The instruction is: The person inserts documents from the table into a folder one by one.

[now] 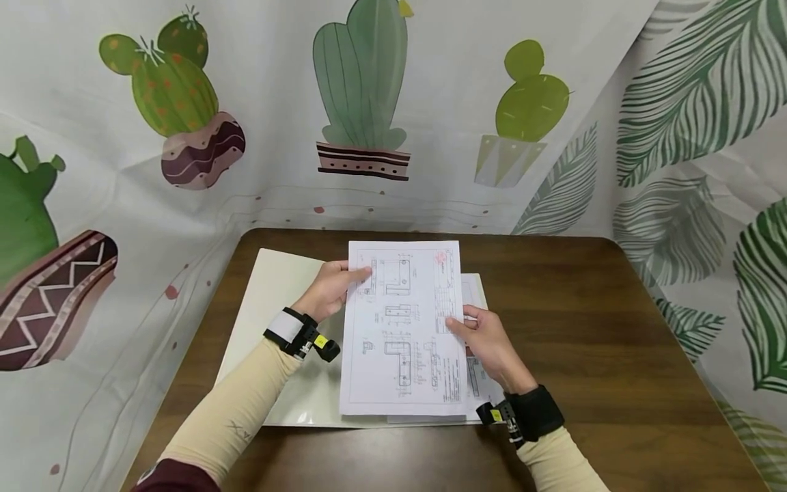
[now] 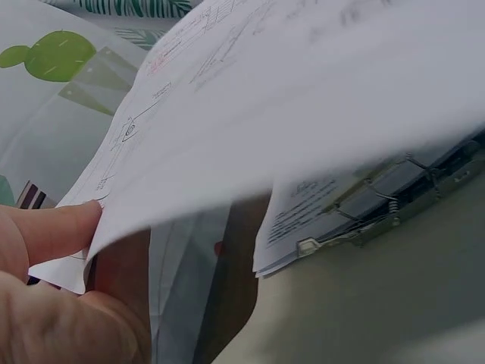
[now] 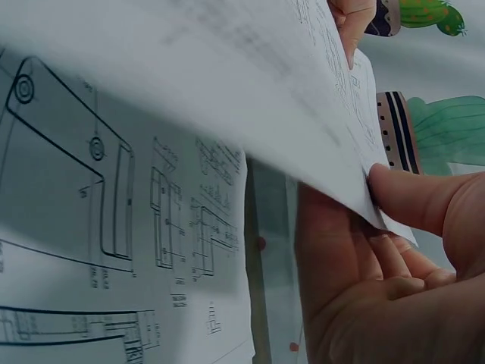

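A white sheet with technical drawings (image 1: 375, 379) is held up between both hands. My left hand (image 1: 328, 288) pinches its left edge, thumb on top and fingers behind. My right hand (image 1: 490, 342) pinches the right edge in the same way, as the right wrist view shows. Below the sheet lies an open cream ring binder (image 1: 261, 307). Its metal clip (image 2: 364, 227) shows in the left wrist view, along the edge of a stack of papers. Another printed drawing (image 3: 170, 303) lies under the raised sheet, which hides most of it in the head view.
The binder lies on a dark brown wooden table (image 1: 572, 328), whose surface stretches away to the right. A cloth backdrop (image 1: 443, 102) printed with cacti and leaves hangs behind and beside the table. Each wrist carries a black strap with a small camera.
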`<state>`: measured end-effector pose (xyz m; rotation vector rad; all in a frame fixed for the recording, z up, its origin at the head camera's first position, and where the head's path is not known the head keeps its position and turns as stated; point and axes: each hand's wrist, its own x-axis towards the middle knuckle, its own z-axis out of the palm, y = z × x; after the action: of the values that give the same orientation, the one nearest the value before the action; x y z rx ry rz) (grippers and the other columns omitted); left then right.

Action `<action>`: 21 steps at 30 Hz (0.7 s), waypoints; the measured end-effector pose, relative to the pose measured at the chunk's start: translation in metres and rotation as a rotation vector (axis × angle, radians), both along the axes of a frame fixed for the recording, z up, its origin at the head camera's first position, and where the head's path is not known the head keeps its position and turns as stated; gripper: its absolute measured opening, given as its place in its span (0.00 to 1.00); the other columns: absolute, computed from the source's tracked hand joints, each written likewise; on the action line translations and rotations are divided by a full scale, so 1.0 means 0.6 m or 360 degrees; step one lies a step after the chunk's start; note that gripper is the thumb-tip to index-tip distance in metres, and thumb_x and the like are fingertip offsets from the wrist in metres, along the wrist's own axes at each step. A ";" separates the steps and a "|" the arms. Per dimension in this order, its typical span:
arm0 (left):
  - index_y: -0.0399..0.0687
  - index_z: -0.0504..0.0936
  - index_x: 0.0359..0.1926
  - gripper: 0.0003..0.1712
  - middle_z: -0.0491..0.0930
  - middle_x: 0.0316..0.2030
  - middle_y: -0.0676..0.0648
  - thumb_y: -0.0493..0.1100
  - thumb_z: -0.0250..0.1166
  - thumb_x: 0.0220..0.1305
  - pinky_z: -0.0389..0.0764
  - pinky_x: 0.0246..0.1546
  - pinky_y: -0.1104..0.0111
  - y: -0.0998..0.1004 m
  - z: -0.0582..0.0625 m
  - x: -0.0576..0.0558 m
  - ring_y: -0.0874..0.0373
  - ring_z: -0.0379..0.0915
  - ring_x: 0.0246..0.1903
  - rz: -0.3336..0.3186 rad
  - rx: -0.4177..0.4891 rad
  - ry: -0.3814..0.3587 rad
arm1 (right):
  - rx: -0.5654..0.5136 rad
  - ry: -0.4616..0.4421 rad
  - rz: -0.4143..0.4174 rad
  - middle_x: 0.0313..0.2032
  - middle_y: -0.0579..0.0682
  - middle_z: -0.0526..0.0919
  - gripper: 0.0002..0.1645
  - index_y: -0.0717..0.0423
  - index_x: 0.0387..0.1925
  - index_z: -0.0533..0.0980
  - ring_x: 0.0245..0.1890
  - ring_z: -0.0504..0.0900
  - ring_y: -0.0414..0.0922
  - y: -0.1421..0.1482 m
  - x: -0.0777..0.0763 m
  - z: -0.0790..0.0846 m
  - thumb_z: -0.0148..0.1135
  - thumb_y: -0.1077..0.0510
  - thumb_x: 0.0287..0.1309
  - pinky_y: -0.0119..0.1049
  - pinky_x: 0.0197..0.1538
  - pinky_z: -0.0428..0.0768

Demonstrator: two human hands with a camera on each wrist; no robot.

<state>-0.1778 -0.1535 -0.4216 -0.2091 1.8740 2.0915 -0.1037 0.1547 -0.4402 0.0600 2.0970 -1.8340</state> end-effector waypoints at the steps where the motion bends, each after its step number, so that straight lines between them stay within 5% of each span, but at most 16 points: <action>1: 0.35 0.81 0.58 0.17 0.86 0.49 0.39 0.40 0.65 0.73 0.86 0.41 0.60 0.000 -0.002 0.000 0.49 0.87 0.43 0.0001 -0.0006 -0.0006 | 0.0010 0.0001 -0.0011 0.43 0.58 0.90 0.19 0.59 0.60 0.79 0.36 0.90 0.52 0.000 0.000 -0.001 0.63 0.57 0.72 0.40 0.35 0.86; 12: 0.38 0.83 0.57 0.16 0.86 0.49 0.39 0.41 0.64 0.74 0.86 0.40 0.62 0.000 -0.021 0.007 0.50 0.86 0.43 0.0006 -0.0129 0.0049 | -0.0035 -0.0045 -0.0048 0.42 0.59 0.90 0.18 0.63 0.59 0.79 0.35 0.90 0.51 0.003 -0.005 -0.016 0.62 0.60 0.72 0.38 0.31 0.85; 17: 0.43 0.84 0.57 0.17 0.88 0.46 0.41 0.46 0.65 0.73 0.83 0.36 0.66 0.004 -0.018 0.015 0.50 0.86 0.41 0.0024 -0.0472 0.0273 | -0.0047 -0.0054 -0.0027 0.43 0.60 0.89 0.19 0.65 0.60 0.78 0.35 0.90 0.51 0.015 -0.008 -0.015 0.62 0.60 0.72 0.39 0.32 0.86; 21: 0.43 0.74 0.70 0.30 0.82 0.59 0.39 0.50 0.65 0.73 0.82 0.52 0.60 0.005 -0.009 0.024 0.47 0.82 0.56 -0.0007 -0.0852 0.0579 | -0.0022 -0.0068 -0.0028 0.44 0.60 0.89 0.21 0.64 0.62 0.77 0.36 0.90 0.51 0.032 -0.012 -0.010 0.62 0.59 0.72 0.40 0.33 0.86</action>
<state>-0.1636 -0.1505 -0.4273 0.0628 2.6218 1.6611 -0.1108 0.1741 -0.4460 0.1132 2.0608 -1.8410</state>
